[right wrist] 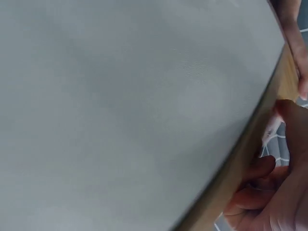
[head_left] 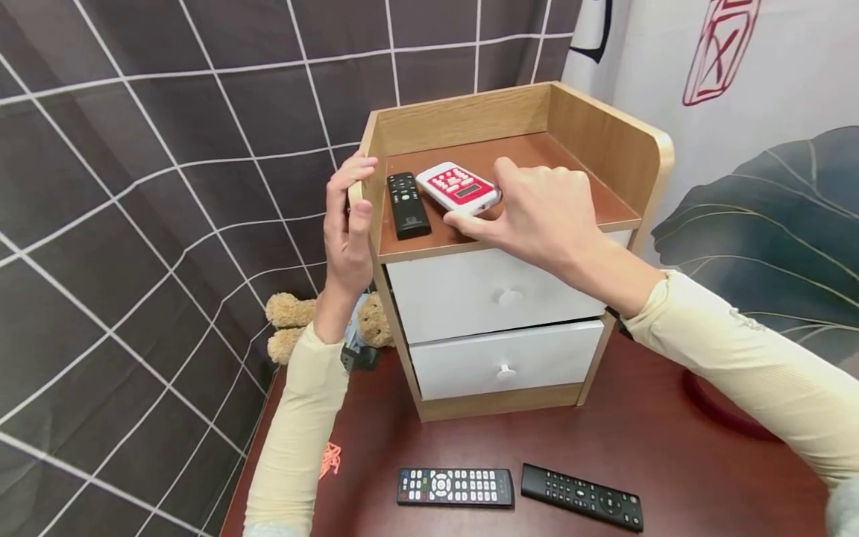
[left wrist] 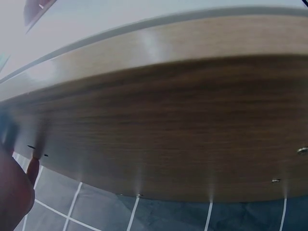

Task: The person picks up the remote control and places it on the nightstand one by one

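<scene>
Right hand (head_left: 546, 212) pinches red-white remote (head_left: 459, 186) at cabinet top (head_left: 530, 149), beside black remote (head_left: 407, 205); left hand (head_left: 347, 231) grips cabinet side (left wrist: 168, 125). Right wrist view alone shows curled lower fingers (right wrist: 252, 198); red-white remote barely readable there.

— Looks like wood on the cabinet (head_left: 463, 123), right?
— Yes, smooth and fine-grained, with a soft gloss along the edge and shiny metal fittings (left wrist: 302, 151) in the side.
— And on the drawers (head_left: 456, 298)?
— Seems flat, smooth, nearly matt white, with plastic-looking knobs (head_left: 506, 371).
— Now the white remote (head_left: 456, 186)?
— Smooth plastic, slightly glossy. Mostly matt plastic for the black remotes (head_left: 408, 205).
— What about the table (head_left: 470, 441)?
— Looks polished and wood-like, with dull highlights.
— Any cloth?
— Plenty: creased, matt fabric in the curtain (head_left: 174, 134), thin, wrinkled stuff in the sleeves (head_left: 731, 354), rough, fluffy plush on the teddy bear (head_left: 290, 309).
</scene>
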A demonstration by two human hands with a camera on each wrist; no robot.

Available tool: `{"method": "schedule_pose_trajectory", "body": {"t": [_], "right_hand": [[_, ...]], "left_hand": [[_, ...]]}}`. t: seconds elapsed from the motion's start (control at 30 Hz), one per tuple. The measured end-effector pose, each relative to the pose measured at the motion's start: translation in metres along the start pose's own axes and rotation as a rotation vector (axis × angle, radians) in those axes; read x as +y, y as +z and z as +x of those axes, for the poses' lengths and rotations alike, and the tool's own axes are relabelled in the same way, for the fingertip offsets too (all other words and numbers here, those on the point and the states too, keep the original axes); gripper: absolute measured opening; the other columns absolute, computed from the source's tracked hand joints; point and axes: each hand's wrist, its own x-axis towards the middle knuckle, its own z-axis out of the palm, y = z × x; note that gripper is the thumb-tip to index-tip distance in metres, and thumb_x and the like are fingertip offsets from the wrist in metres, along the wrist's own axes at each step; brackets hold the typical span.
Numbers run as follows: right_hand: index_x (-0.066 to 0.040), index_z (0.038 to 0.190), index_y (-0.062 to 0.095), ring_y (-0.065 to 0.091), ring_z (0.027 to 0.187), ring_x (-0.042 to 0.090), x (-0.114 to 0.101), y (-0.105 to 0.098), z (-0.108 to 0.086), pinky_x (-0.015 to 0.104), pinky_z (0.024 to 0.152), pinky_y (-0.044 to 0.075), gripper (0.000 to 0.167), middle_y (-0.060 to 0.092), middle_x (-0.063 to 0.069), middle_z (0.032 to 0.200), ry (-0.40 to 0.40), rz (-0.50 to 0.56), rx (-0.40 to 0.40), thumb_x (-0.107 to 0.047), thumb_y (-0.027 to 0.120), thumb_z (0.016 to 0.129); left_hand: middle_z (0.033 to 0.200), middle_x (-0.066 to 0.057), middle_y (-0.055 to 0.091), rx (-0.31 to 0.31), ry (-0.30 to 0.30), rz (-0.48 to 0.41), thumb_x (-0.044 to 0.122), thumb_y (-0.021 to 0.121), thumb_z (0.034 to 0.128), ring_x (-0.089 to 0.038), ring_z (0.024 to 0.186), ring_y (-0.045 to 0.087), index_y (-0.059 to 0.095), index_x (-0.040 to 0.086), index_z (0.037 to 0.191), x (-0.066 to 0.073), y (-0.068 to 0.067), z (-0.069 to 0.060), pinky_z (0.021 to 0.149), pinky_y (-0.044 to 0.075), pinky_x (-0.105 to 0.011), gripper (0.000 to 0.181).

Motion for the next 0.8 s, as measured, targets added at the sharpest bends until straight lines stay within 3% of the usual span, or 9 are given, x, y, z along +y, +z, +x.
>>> {"method": "schedule_pose_trajectory", "body": {"t": [0.13, 0.37, 0.57, 0.67, 0.8], "right_hand": [[-0.010, 0.076, 0.051, 0.051, 0.051, 0.029, -0.003, 0.000, 0.004, 0.036, 0.043, 0.032, 0.070, 0.056, 0.009, 0.057, 0.006, -0.052, -0.055, -0.080, 0.057, 0.079], [-0.013, 0.067, 0.046, 0.043, 0.043, 0.024, -0.006, -0.001, -0.006, 0.032, 0.040, 0.024, 0.061, 0.047, 0.003, 0.048, -0.088, -0.013, 0.075, -0.070, 0.057, 0.087], [-0.015, 0.067, 0.048, 0.041, 0.044, 0.021, -0.003, 0.002, -0.014, 0.031, 0.041, 0.023, 0.057, 0.046, 0.000, 0.049, -0.125, 0.042, 0.050, -0.066, 0.058, 0.088], [-0.016, 0.068, 0.052, 0.043, 0.044, 0.017, 0.000, 0.006, -0.020, 0.029, 0.041, 0.024, 0.054, 0.049, -0.003, 0.050, -0.167, 0.084, 0.077, -0.066, 0.058, 0.089], [-0.015, 0.067, 0.052, 0.038, 0.041, 0.013, 0.001, 0.010, -0.033, 0.027, 0.040, 0.019, 0.066, 0.045, -0.004, 0.047, -0.260, 0.121, 0.167, -0.075, 0.040, 0.092]], "left_hand": [[0.129, -0.030, 0.054, 0.000, 0.004, -0.002, 0.045, 0.044, 0.1029, -0.045, 0.138, 0.040, 0.052, -0.010, 0.121, -0.001, 0.002, 0.001, 0.121, 0.032, -0.048, 0.058], [0.127, -0.030, 0.054, 0.001, 0.001, -0.004, 0.046, 0.044, 0.1024, -0.045, 0.137, 0.041, 0.052, -0.010, 0.120, 0.000, 0.000, 0.000, 0.121, 0.032, -0.049, 0.059], [0.128, -0.029, 0.054, -0.003, -0.013, 0.005, 0.048, 0.044, 0.1021, -0.043, 0.138, 0.040, 0.051, -0.010, 0.121, 0.001, 0.001, -0.001, 0.121, 0.032, -0.047, 0.061], [0.129, -0.029, 0.053, -0.006, -0.015, 0.003, 0.049, 0.044, 0.1021, -0.042, 0.139, 0.040, 0.051, -0.010, 0.121, 0.001, 0.001, 0.000, 0.122, 0.032, -0.047, 0.062], [0.129, -0.029, 0.053, -0.002, -0.014, -0.003, 0.050, 0.044, 0.1019, -0.042, 0.139, 0.040, 0.051, -0.010, 0.121, 0.001, 0.003, 0.000, 0.121, 0.033, -0.047, 0.063]]}}
